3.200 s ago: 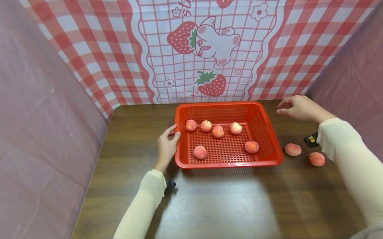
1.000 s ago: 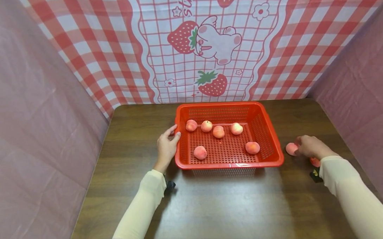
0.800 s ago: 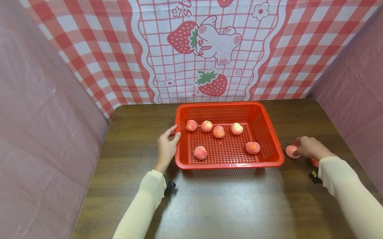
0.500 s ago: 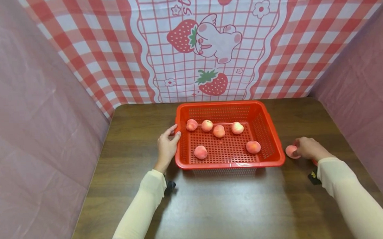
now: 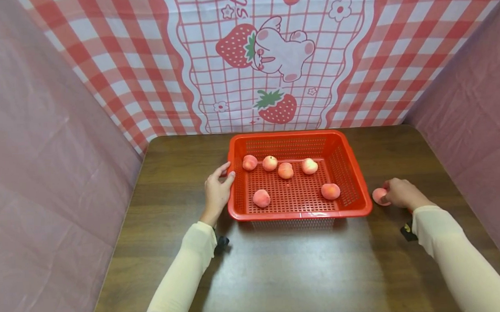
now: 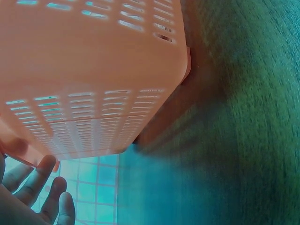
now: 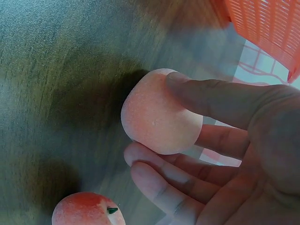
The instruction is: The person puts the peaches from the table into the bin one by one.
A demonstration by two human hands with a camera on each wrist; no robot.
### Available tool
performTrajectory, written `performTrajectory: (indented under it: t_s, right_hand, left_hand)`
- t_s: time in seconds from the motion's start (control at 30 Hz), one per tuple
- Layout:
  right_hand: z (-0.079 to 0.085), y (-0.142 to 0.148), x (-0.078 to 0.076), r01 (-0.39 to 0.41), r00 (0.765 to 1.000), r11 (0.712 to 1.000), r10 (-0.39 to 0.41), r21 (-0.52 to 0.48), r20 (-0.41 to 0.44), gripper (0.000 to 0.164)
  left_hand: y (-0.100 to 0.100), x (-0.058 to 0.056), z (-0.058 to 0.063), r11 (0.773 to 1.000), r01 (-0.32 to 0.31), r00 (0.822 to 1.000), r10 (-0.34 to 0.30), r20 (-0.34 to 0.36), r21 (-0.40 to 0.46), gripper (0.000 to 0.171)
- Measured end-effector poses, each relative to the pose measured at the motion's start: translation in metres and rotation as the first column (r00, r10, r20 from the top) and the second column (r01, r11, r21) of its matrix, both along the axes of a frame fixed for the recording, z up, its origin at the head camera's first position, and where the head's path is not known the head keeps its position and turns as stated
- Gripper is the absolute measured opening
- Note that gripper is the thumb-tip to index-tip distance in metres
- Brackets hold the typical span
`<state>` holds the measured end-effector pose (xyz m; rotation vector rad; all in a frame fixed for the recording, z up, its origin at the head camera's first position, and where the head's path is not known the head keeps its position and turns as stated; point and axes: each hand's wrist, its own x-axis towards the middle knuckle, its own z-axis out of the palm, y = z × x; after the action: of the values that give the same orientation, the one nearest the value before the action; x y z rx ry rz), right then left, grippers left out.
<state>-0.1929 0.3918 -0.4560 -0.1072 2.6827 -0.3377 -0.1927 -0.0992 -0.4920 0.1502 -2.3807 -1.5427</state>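
Backing the scene beyond both hands, one checked cloth (image 5: 118,55), red and white, strawberry print; beneath both hands, one wood-grain tabletop (image 5: 164,200); between the hands, one red perforated basket (image 5: 301,215), left rim at the left hand, right wall just apart from the right hand; set midway, seemingly so that either hand can reach it.

Left hand (image 5: 217,191), fingers spread and loosely bent, thumb and fingertips at the basket's rim, gripping no fruit; likely there to steady the basket. Right hand (image 5: 402,194), partly closed to the width of one peach; thumb to one side, fingers curved along the other, presumably to keep a round fruit from rolling.

Held peach (image 7: 159,117), in the right hand, outside the basket; whether lifted off the tabletop, cannot be told. Six basket peaches (image 5: 261,198), apart from the right hand, all within the basket; one loose peach (image 7: 86,211), on the tabletop by the right hand, under its wrist; one green stem (image 7: 112,210), on that peach.
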Motion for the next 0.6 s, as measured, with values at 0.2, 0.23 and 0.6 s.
performTrajectory:
  t_s: [0.2, 0.23, 0.6]
  right_hand:
    - [0.0008, -0.0012, 0.0013, 0.011, 1.000, 1.000, -0.011, 0.004, 0.004, 0.051]
    - [0.0009, -0.0014, 0.0016, 0.009, 1.000, 1.000, -0.009, 0.008, 0.003, 0.051]
    - [0.0019, 0.0008, 0.0018, 0.022, 0.998, 1.000, -0.022, -0.005, 0.056, 0.055]
  left_hand:
    - [-0.0005, 0.0001, 0.0006, 1.000, 0.002, 1.000, -0.002, -0.001, 0.003, 0.034]
    - [-0.0006, 0.0000, 0.0006, 1.000, 0.002, 1.000, -0.002, -0.001, 0.004, 0.034]
    - [-0.0002, 0.0005, 0.0010, 1.000, 0.002, 1.000, -0.002, -0.003, 0.014, 0.034]
